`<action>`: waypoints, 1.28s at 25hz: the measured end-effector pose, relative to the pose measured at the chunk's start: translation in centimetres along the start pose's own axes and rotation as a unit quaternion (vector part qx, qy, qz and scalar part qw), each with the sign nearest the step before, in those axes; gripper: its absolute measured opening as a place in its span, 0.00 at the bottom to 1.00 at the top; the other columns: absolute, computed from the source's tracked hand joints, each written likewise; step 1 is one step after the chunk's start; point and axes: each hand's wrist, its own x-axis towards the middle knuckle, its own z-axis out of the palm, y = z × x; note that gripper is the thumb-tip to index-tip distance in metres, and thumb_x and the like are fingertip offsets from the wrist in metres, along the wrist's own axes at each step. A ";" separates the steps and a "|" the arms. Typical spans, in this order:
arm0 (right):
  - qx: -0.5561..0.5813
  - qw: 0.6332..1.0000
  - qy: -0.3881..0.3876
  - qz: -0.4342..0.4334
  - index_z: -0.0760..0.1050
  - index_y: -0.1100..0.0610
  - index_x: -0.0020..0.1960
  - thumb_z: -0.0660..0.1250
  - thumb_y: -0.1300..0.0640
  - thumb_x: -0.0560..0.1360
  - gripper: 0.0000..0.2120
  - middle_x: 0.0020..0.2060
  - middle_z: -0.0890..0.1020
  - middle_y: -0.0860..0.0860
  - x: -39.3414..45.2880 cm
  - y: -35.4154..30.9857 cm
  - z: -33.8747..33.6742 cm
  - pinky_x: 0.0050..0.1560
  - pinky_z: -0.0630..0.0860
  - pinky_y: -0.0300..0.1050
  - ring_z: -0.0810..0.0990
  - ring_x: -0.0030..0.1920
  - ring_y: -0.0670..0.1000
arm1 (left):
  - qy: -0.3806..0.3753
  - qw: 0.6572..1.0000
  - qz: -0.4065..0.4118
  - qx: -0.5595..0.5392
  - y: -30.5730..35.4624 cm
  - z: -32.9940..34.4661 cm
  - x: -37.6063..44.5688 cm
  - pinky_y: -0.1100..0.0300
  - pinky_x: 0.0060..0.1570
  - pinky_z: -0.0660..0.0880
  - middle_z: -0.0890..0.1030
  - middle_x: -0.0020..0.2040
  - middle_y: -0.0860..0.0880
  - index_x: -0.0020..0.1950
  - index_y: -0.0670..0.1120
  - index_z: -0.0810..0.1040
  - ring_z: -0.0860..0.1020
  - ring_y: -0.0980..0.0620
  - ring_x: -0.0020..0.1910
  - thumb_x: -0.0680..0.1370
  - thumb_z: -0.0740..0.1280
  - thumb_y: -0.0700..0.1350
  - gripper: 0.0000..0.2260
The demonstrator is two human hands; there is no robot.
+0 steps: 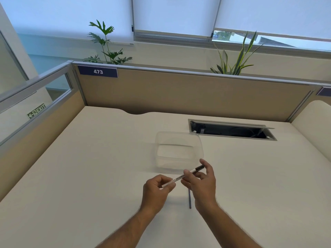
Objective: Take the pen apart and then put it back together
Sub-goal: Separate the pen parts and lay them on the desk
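Note:
Both my hands hold a white pen barrel (179, 178) with dark print and a black end, slanted above the white desk (89, 167). My left hand (157, 188) pinches its lower left end. My right hand (202, 181) grips the middle, and the black end sticks out past my fingers toward the upper right. A thin dark blue refill (189, 200) lies on the desk just below my right hand, partly hidden by it.
A clear, empty plastic container (179, 151) stands just beyond my hands. An open cable hatch (231, 130) is set into the desk at the back right. Beige partition walls (179, 92) enclose the desk at the back and left.

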 end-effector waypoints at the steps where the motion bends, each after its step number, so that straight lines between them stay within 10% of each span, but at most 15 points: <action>1: -0.056 0.997 0.002 -0.058 0.69 0.46 0.67 0.74 0.65 0.72 0.29 0.44 0.84 0.58 -0.1 0.4 0.2 0.42 0.84 0.47 0.87 0.39 0.54 | -0.016 0.999 0.012 0.038 -0.4 0.0 0.2 0.60 0.43 0.80 0.85 0.38 0.58 0.41 0.54 0.83 0.83 0.58 0.40 0.70 0.77 0.44 0.06; 6: -0.224 0.929 -0.046 -0.290 0.70 0.44 0.69 0.72 0.67 0.73 0.30 0.41 0.83 0.48 -0.1 2.0 0.9 0.42 0.81 0.35 0.85 0.41 0.46 | -0.044 0.942 0.080 0.322 -3.1 -1.1 1.6 0.60 0.62 0.72 0.80 0.59 0.58 0.58 0.55 0.78 0.76 0.58 0.59 0.72 0.73 0.54 0.15; 12: -0.285 0.881 -0.089 -0.367 0.69 0.47 0.71 0.71 0.68 0.74 0.31 0.45 0.80 0.42 0.0 2.8 0.4 0.47 0.79 0.30 0.82 0.45 0.41 | -0.049 0.815 0.088 0.571 -6.7 -3.5 1.7 0.40 0.72 0.37 0.51 0.80 0.48 0.78 0.53 0.53 0.46 0.47 0.78 0.78 0.49 0.64 0.30; 24: -0.285 0.840 -0.096 -0.451 0.67 0.47 0.72 0.69 0.66 0.75 0.29 0.46 0.81 0.43 -0.6 2.0 0.5 0.43 0.82 0.39 0.82 0.44 0.41 | -0.047 0.799 0.089 0.593 -6.1 -3.7 2.5 0.32 0.70 0.56 0.67 0.75 0.44 0.73 0.51 0.67 0.63 0.43 0.74 0.77 0.55 0.60 0.26; 32: -0.337 0.829 -0.166 -0.414 0.64 0.39 0.70 0.68 0.65 0.75 0.32 0.45 0.85 0.49 -1.3 3.5 -0.3 0.45 0.79 0.34 0.85 0.44 0.45 | -0.038 0.797 0.108 0.593 -6.3 -3.8 2.6 0.34 0.72 0.46 0.61 0.77 0.43 0.75 0.51 0.63 0.57 0.44 0.76 0.77 0.49 0.61 0.29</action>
